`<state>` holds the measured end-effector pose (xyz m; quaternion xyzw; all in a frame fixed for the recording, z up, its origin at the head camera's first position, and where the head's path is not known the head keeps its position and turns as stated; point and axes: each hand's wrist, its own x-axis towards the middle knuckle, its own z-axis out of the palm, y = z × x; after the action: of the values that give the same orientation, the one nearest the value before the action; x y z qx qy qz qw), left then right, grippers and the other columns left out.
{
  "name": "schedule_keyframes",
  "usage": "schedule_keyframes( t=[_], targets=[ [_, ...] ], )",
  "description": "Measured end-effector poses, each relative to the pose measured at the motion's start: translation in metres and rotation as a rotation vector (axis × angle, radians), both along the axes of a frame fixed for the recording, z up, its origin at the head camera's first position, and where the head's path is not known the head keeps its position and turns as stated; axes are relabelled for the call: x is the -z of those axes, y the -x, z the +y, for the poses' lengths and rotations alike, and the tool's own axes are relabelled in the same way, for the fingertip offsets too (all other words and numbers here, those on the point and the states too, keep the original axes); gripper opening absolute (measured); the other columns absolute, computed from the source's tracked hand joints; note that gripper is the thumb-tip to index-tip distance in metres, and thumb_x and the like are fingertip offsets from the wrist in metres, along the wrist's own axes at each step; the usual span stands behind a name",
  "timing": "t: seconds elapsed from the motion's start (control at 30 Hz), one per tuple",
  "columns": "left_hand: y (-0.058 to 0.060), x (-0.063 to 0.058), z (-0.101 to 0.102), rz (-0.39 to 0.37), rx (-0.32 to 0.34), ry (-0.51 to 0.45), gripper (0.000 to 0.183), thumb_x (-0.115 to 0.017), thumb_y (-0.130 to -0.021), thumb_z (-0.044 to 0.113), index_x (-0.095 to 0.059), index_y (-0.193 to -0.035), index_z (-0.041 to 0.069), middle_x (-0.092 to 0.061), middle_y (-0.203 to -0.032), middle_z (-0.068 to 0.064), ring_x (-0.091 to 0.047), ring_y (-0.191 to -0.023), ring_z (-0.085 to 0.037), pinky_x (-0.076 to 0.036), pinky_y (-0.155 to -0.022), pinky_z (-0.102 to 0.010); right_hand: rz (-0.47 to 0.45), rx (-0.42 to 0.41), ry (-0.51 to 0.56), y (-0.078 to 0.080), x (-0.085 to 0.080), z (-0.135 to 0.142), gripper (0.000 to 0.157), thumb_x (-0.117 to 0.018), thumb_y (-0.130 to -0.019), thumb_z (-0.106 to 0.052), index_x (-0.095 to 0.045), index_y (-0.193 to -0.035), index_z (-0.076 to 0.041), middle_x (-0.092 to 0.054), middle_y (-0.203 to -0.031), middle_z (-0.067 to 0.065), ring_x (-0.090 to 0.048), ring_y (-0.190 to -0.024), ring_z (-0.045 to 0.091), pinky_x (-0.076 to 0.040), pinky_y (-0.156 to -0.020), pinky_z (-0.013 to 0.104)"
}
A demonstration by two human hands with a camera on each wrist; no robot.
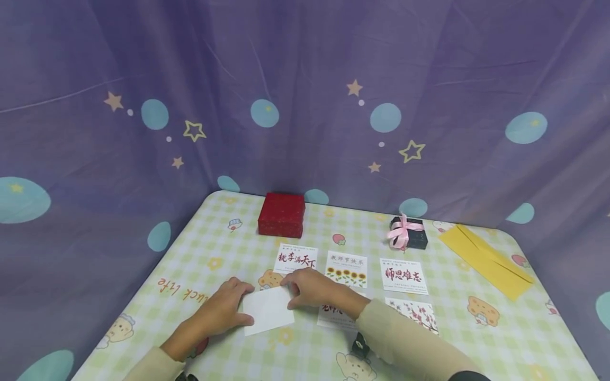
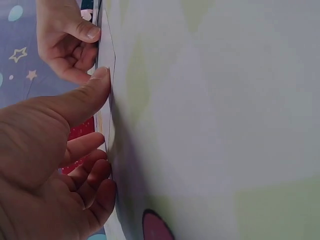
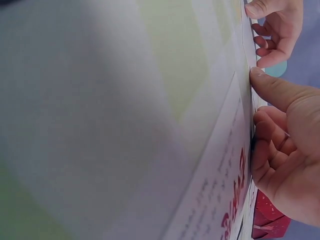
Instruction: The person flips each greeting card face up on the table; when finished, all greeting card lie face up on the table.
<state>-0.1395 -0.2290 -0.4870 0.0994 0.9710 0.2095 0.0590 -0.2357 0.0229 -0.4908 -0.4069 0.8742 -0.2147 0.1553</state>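
Note:
A blank white card [image 1: 268, 310] lies near the front middle of the table, between the two hands. My left hand [image 1: 224, 306] holds its left side, thumb at the lower edge and fingers by the upper corner. At the upper right corner, my right hand [image 1: 312, 288] grips the card with thumb and index finger, other fingers curled. Seen from the left wrist, the left thumb [image 2: 92, 95] meets the card edge-on. Under the right forearm a printed card [image 1: 333, 317] is partly hidden. The card with red lettering [image 1: 295, 257] lies just beyond the right hand.
A sunflower card [image 1: 347, 269], a red-lettered card [image 1: 404, 275] and a blossom card [image 1: 412, 312] lie to the right, the last partly behind the sleeve. Farther back are a red box [image 1: 282, 214], a black gift box [image 1: 415, 233] with pink ribbon, and a yellow envelope [image 1: 486, 262].

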Motion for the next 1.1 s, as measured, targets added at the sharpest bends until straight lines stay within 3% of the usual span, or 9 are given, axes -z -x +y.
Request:
schedule_keyframes(
  t=[0.23, 0.47, 0.73, 0.87, 0.97, 1.1],
  targets=[
    [0.001, 0.000, 0.002, -0.023, -0.029, -0.014, 0.061, -0.092, -0.069, 0.036, -0.066, -0.119, 0.014, -0.057, -0.114, 0.003, -0.056, -0.111, -0.018, -0.051, -0.100, -0.044, -0.016, 0.009, 0.015, 0.000, 0.002, 0.000, 0.053, -0.088, -0.079, -0.030, -0.069, -0.127, -0.018, -0.057, -0.074, -0.015, -0.048, -0.066, 0.000, -0.044, -0.067, 0.017],
    [0.004, -0.001, 0.002, -0.074, -0.055, -0.047, 0.061, -0.093, -0.068, 0.034, -0.064, -0.117, 0.015, -0.057, -0.113, 0.002, -0.056, -0.112, -0.018, -0.050, -0.101, -0.045, -0.034, 0.030, 0.019, 0.003, 0.005, -0.001, 0.053, -0.089, -0.078, -0.032, -0.065, -0.125, -0.021, -0.057, -0.080, -0.013, -0.048, -0.069, 0.001, -0.044, -0.068, 0.018],
    [0.007, -0.004, 0.001, -0.051, -0.047, -0.055, 0.062, -0.093, -0.071, 0.030, -0.062, -0.122, 0.013, -0.057, -0.111, 0.004, -0.053, -0.103, -0.011, -0.050, -0.096, -0.040, -0.039, 0.050, 0.067, 0.001, 0.004, 0.000, 0.049, -0.088, -0.079, -0.028, -0.059, -0.118, -0.025, -0.059, -0.099, -0.012, -0.053, -0.088, 0.002, -0.048, -0.083, 0.020],
    [0.010, -0.007, 0.001, 0.065, -0.032, -0.085, 0.046, -0.092, -0.072, 0.022, -0.065, -0.109, 0.016, -0.058, -0.099, 0.008, -0.051, -0.086, -0.006, -0.049, -0.078, -0.028, -0.082, 0.030, 0.146, 0.002, -0.001, 0.003, 0.041, -0.083, -0.084, -0.020, -0.057, -0.115, -0.020, -0.062, -0.088, -0.011, -0.056, -0.077, 0.000, -0.050, -0.075, 0.019],
    [0.013, -0.008, 0.000, 0.218, -0.007, -0.134, 0.038, -0.091, -0.072, 0.013, -0.065, -0.100, 0.019, -0.057, -0.090, 0.009, -0.048, -0.075, -0.003, -0.045, -0.067, -0.021, -0.091, 0.023, 0.221, 0.005, -0.003, 0.005, 0.032, -0.078, -0.089, -0.017, -0.058, -0.113, -0.017, -0.061, -0.080, -0.011, -0.053, -0.069, -0.001, -0.048, -0.069, 0.017],
    [0.017, -0.011, -0.001, 0.446, 0.034, -0.173, 0.034, -0.090, -0.072, 0.006, -0.066, -0.092, 0.022, -0.057, -0.083, 0.009, -0.051, -0.072, -0.002, -0.047, -0.063, -0.019, -0.084, 0.030, 0.306, 0.010, -0.006, 0.008, 0.016, -0.071, -0.095, -0.021, -0.066, -0.110, -0.016, -0.060, -0.069, -0.011, -0.047, -0.059, -0.003, -0.042, -0.060, 0.016]
  ],
)
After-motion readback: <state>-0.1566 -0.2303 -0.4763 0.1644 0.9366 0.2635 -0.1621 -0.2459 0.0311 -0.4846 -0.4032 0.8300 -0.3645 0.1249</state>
